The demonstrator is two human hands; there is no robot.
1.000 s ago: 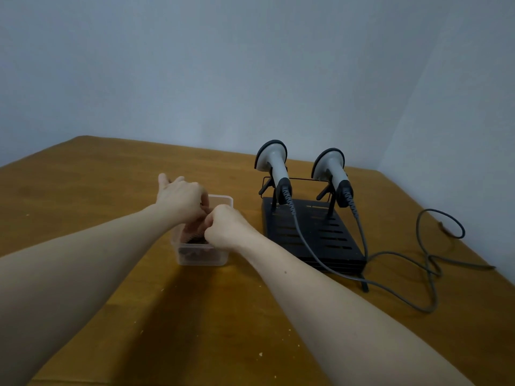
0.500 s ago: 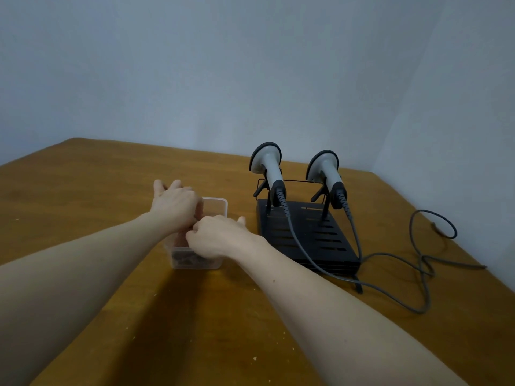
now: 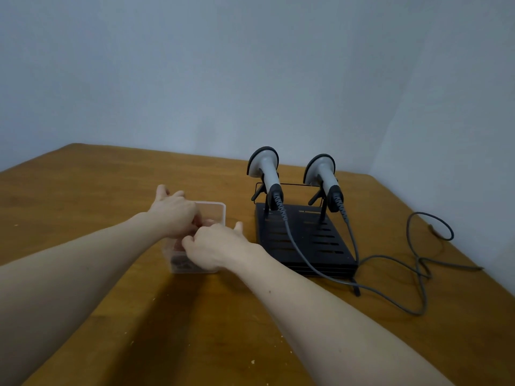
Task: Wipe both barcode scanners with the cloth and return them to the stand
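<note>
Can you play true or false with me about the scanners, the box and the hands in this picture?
1. Both barcode scanners, the left scanner and the right scanner, sit on the black stand. True.
2. The clear plastic box is to the right of the stand. False: it is to the left of it.
3. Both the left hand and the right hand are at the box. True.
4. One hand is holding a scanner. False: neither hand touches a scanner.
5. The grey cables trail onto the wooden table. True.
</note>
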